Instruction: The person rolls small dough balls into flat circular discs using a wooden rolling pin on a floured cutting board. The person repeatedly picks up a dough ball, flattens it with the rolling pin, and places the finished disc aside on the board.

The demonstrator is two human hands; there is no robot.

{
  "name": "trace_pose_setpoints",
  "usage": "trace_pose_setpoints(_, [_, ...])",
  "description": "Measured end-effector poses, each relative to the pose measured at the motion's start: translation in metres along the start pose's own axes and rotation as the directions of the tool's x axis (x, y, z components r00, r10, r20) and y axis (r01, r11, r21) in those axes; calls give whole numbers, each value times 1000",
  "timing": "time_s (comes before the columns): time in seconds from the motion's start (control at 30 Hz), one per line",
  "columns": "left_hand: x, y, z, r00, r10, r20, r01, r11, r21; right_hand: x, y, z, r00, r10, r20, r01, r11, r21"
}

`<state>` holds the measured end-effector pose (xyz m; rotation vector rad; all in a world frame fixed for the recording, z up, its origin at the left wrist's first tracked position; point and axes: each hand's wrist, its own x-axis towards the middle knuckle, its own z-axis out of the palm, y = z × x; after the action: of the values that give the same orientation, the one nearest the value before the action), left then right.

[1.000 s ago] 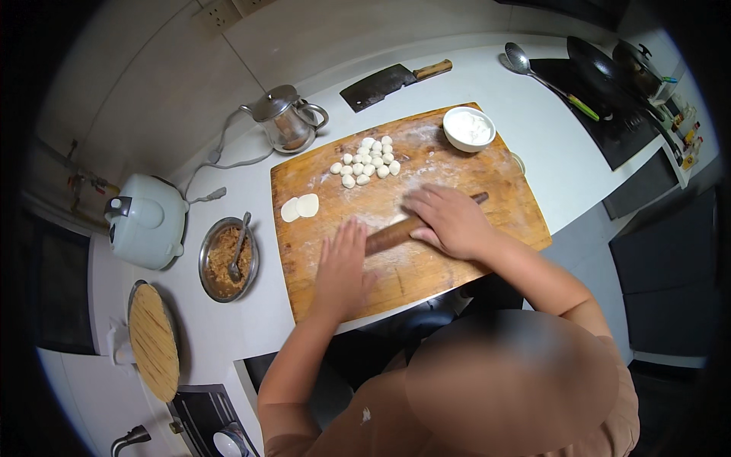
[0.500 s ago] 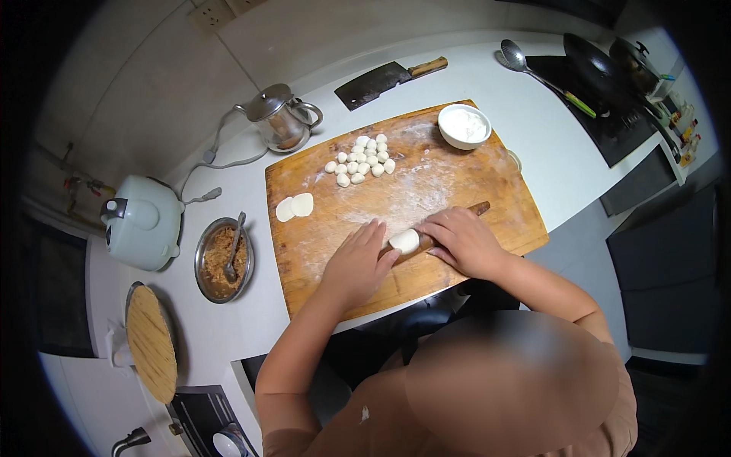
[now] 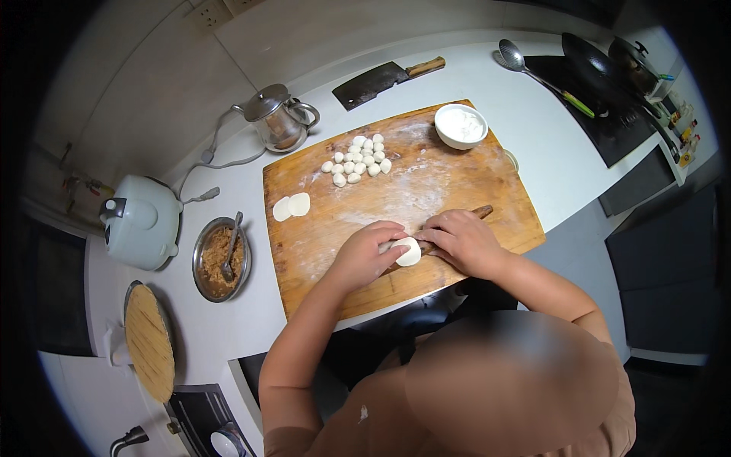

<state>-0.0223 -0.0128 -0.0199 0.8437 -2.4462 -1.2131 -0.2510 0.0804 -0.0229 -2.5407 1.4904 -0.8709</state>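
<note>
A wooden rolling pin lies slantwise near the front of the floury wooden board. My right hand is closed over the pin, its tip sticking out past the fingers. A round white dough wrapper sits at the pin between my two hands. With curled fingers and thumb, my left hand grips the wrapper's left edge; the pin's left end is mostly hidden by that hand. Two flat wrappers overlap at the board's left. Several small dough balls are grouped farther back.
A white bowl of flour stands at the board's far right corner. Behind the board are a cleaver and a metal kettle. Left of it is a metal bowl of filling with a spoon. A skimmer lies beside the hob.
My left hand has gone from lying stretched along the pin to curling round the wrapper's edge. The wrapper has shifted slightly toward me and looks flatter and rounder. My right hand stays on the pin.
</note>
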Motion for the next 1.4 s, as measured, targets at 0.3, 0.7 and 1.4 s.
trace_pose_setpoints(0.3, [8,-2,-2,924,-298,-238,101,792,-602,0,0,-2,996,67,62,-67,998,2])
trace_pose_setpoints(0.7, [-50,-5,-28,991,1,-130,53,911,409,-2,-1,-14,992,3,130,-10,999,48])
trace_pose_setpoints(1.4, [-25,-33,-36,934,-67,-351,288,720,631,81,21,40,990,113,-81,-131,954,-270])
